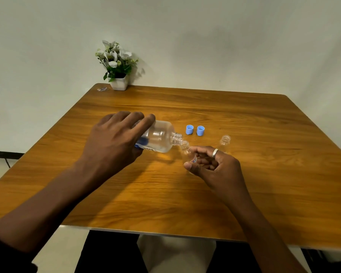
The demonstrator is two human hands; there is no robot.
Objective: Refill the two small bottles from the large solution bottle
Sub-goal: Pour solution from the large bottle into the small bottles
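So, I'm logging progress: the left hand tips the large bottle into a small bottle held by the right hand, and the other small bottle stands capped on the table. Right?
Not quite: in the head view the other small bottle stands uncapped; two blue caps lie on the table. Otherwise right: left hand tips the large bottle into the small bottle the right hand holds.

Left hand [114, 139], right hand [213, 164]: both curled
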